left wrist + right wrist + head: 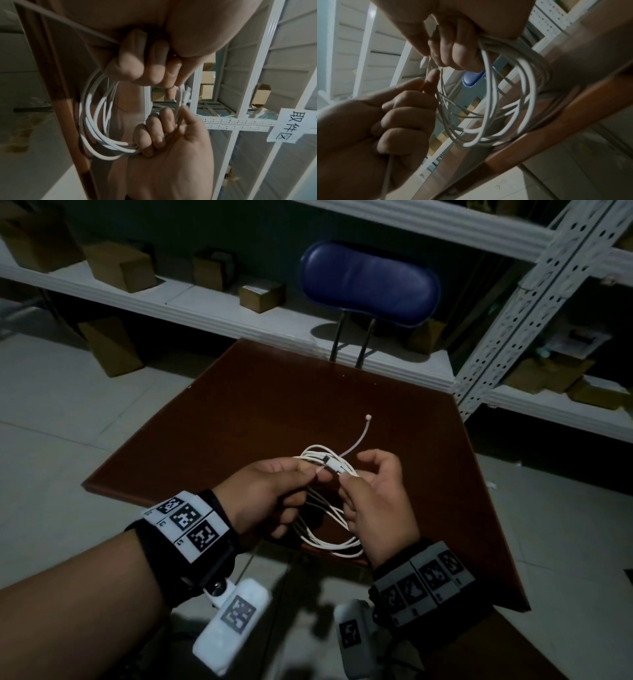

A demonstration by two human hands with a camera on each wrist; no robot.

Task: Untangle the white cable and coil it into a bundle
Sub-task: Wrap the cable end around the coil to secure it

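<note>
The white cable (329, 539) is wound into several loops that hang between my hands above the near edge of the brown table (274, 405). My right hand (356, 491) has its fingers curled round the bundle of loops (489, 108). My left hand (301, 477) pinches a strand of the cable beside a white connector (334, 465). In the left wrist view the connector (185, 94) sits between the two hands. One free end with a small white tip (368, 417) sticks up and away over the table. Another strand (60, 20) runs out of the left fist.
A blue chair (370, 282) stands behind the table. White metal shelving (205, 302) with cardboard boxes (120, 265) runs along the back and right. A paper label (295, 125) hangs on the rack. Pale floor tiles lie to the left and right.
</note>
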